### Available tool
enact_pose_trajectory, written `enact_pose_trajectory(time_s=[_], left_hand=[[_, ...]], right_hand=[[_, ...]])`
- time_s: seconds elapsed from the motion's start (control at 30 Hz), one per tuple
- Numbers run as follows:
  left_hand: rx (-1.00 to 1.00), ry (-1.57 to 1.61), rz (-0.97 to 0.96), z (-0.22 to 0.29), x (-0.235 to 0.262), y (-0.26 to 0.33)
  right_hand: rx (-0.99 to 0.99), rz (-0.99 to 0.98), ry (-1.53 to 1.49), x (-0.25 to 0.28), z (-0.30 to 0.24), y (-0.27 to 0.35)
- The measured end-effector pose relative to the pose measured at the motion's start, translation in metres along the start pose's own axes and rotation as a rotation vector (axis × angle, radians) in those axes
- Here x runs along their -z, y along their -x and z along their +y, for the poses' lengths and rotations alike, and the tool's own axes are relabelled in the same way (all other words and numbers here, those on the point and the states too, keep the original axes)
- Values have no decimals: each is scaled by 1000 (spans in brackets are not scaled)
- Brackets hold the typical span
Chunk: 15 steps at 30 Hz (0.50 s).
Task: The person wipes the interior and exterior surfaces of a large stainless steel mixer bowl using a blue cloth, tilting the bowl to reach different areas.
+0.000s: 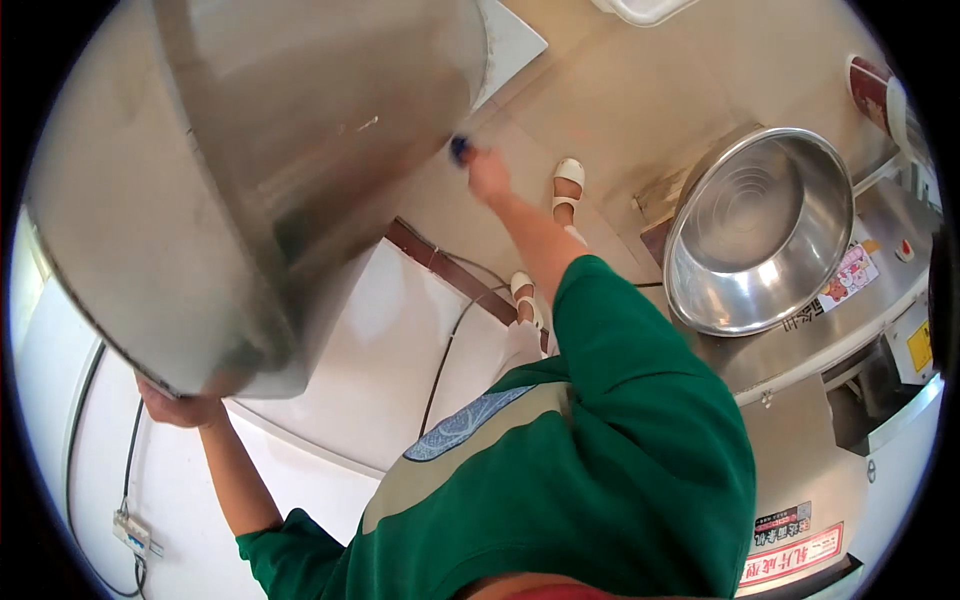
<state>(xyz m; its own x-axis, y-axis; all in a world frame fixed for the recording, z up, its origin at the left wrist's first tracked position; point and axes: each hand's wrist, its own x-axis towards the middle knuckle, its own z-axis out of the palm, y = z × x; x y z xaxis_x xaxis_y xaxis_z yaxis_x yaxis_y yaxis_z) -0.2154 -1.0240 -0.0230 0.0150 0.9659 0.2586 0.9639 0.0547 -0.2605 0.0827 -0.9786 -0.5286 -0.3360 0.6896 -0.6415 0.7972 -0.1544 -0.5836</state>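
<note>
A large, dull stainless steel vessel (330, 120) fills the upper left, tilted, its surface partly smeared by motion. My left hand (183, 406) is closed on the lower rim of the vessel, with some fingers hidden by it. My right hand (488, 176) is to the right of the vessel, apart from it, out over the floor. It is closed around a small dark blue object (460, 151), too blurred to tell its kind.
A wide, shiny steel basin (757, 230) rests at the right on a metal machine (800, 350). Behind the vessel lies tiled floor (620, 100). A black cable (452, 345) runs past a white panel (385, 340). A white socket box (131, 533) is at lower left.
</note>
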Motion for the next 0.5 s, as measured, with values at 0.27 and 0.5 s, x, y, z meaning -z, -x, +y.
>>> enact_pose_trajectory(time_s=[0.27,0.5], left_hand=[[471,421,34,42,-10,-23],[406,521,111,40,-21,-30]], right_hand=[[-232,-148,-1078,45,2,74],[-379,-584,-1665,215,-4,111]])
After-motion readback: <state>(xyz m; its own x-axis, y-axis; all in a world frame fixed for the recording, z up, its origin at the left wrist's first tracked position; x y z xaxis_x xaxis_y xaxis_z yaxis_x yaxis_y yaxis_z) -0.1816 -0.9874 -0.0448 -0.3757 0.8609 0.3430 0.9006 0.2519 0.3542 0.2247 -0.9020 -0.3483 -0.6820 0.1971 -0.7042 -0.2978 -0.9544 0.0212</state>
